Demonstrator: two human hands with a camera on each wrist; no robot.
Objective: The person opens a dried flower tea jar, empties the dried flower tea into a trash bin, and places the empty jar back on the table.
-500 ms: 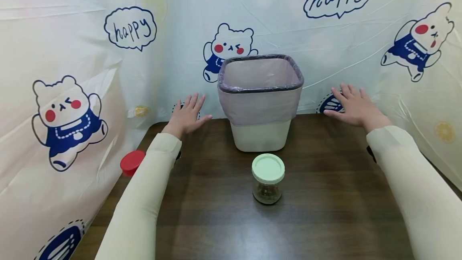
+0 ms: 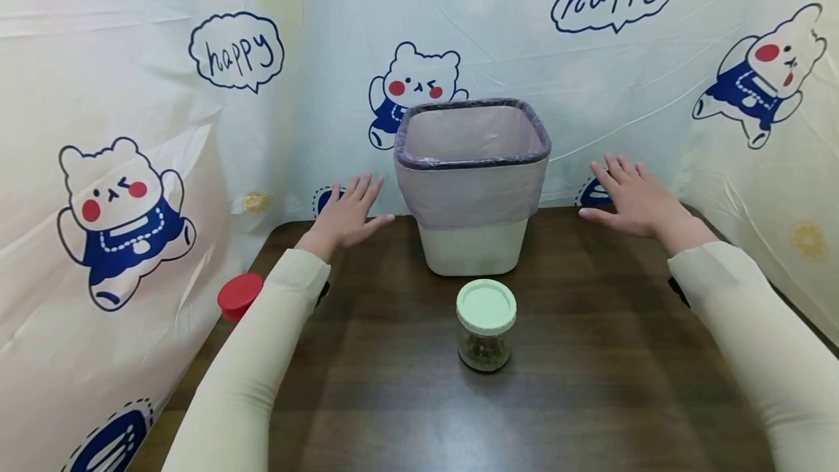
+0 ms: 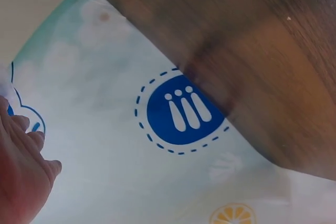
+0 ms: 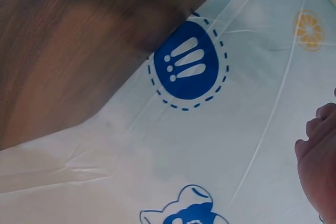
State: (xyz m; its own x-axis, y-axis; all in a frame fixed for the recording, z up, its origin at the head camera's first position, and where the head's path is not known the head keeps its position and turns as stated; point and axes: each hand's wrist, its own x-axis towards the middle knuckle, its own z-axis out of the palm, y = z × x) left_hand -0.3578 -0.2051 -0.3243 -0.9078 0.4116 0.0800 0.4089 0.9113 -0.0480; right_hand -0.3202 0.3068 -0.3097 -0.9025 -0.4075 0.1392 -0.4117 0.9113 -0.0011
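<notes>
Both hands are stretched forward over the far part of the table, fingers straight and spread, holding nothing. In the head view the left hand (image 2: 347,215) is left of a white waste bin (image 2: 475,250), apart from it. To the bin's right, also apart, is the right hand (image 2: 639,199). A purplish bag liner (image 2: 472,191) is folded over the bin's rim, and no contents show inside. In front of the bin stands a glass jar (image 2: 483,348) with a pale green lid (image 2: 486,307) and dark contents. Each wrist view shows only part of its hand at the edge.
A red round lid or lidded container (image 2: 239,296) sits at the table's left edge, partly behind the left sleeve (image 2: 255,355). The dark wooden table (image 2: 557,399) is bounded at the back and sides by a printed curtain (image 2: 328,57) with cartoon bears.
The two hands have shifted slightly inward, the left one to the right and the right one to the left. The bin, jar and red object stay where they were.
</notes>
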